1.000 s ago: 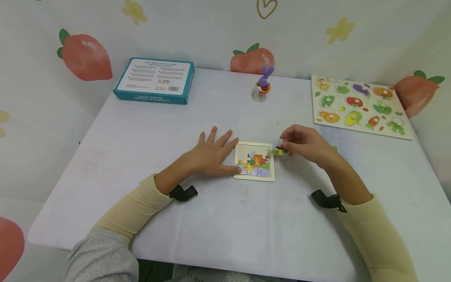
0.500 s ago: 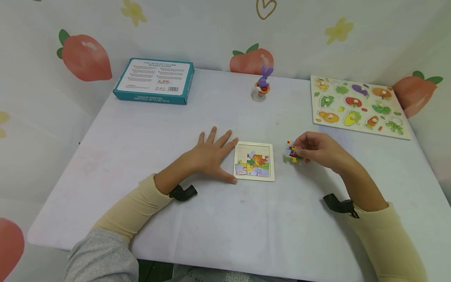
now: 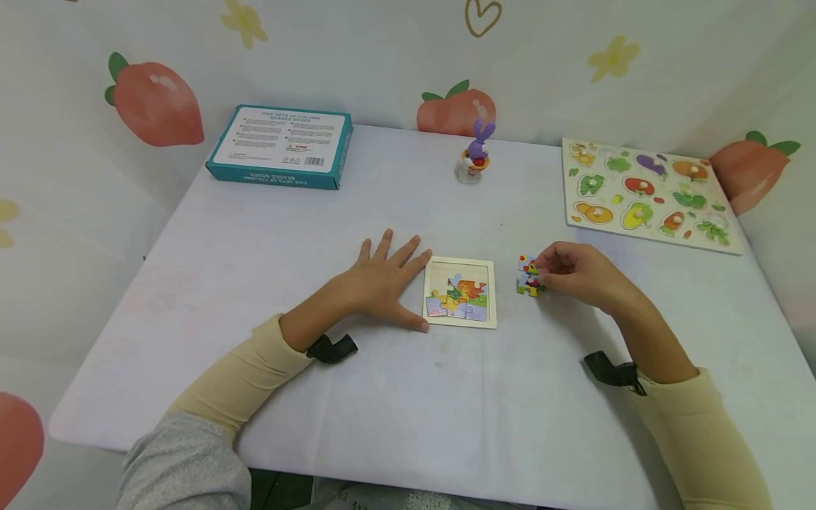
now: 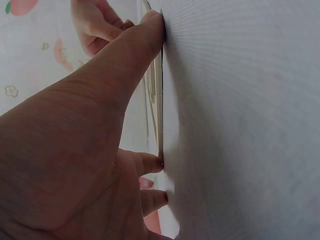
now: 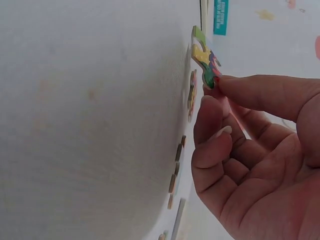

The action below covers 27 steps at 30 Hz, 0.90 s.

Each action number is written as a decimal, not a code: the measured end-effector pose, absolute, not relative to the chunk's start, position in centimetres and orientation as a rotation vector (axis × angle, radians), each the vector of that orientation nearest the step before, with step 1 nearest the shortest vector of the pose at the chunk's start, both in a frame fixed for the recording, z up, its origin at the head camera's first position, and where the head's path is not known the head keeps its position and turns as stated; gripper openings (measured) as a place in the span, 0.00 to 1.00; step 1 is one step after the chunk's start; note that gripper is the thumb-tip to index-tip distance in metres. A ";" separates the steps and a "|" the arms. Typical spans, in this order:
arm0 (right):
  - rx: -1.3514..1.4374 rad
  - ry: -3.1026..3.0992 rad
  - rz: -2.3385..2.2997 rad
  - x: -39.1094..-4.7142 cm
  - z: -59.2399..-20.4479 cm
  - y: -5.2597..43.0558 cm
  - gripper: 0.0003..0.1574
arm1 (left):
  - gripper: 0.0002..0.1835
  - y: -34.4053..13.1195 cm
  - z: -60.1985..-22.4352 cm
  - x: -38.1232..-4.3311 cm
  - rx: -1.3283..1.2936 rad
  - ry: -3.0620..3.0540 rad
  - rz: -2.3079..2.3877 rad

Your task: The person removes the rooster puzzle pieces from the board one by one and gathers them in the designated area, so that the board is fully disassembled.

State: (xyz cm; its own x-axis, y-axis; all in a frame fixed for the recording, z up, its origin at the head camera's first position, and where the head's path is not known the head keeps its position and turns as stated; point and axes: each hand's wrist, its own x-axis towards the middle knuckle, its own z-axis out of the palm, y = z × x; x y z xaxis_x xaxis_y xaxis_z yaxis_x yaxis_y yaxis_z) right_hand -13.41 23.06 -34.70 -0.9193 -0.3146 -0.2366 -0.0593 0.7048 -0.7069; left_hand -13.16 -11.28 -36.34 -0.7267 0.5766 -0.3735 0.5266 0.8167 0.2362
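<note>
My left hand (image 3: 385, 287) lies with fingers spread at the left side of a small wooden puzzle tray (image 3: 459, 324). Its thumb is at the tray's near left corner, its index finger at the far left corner. Joined jigsaw pieces (image 3: 455, 304) with an orange and green picture fill the lower and right part of the tray. To the tray's right, my right hand (image 3: 576, 273) pinches a colourful jigsaw piece (image 5: 204, 57) between thumb and index finger, tilted over the table. Another piece (image 5: 192, 95) lies beneath in the right wrist view.
Several more loose pieces (image 5: 175, 170) lie in a row in the right wrist view. A vegetable knob puzzle board (image 3: 650, 195) is at the back right. A purple rabbit toy (image 3: 477, 150) stands at the back, a teal box (image 3: 278, 146) at the back left.
My right hand has moved right, away from the tray's edge, with the jigsaw piece. My left thumb has shifted off the pieces inside the tray to its near left corner.
</note>
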 end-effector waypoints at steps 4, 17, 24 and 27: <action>-0.280 2.574 -1.021 -13.5 -34.7 23.0 0.12 | 0.66 -11.3 -36.4 -13.2 0.824 2.566 0.156; -0.266 2.569 -0.993 -13.7 -35.2 22.6 0.11 | 0.67 -11.3 -36.5 -13.2 0.824 2.572 0.146; -0.275 2.584 -0.980 -13.7 -35.2 22.5 0.11 | 0.66 -11.3 -36.6 -13.3 0.824 2.570 0.139; -0.275 2.594 -0.968 -13.6 -35.0 22.5 0.11 | 0.67 -11.3 -36.5 -13.3 0.826 2.570 0.139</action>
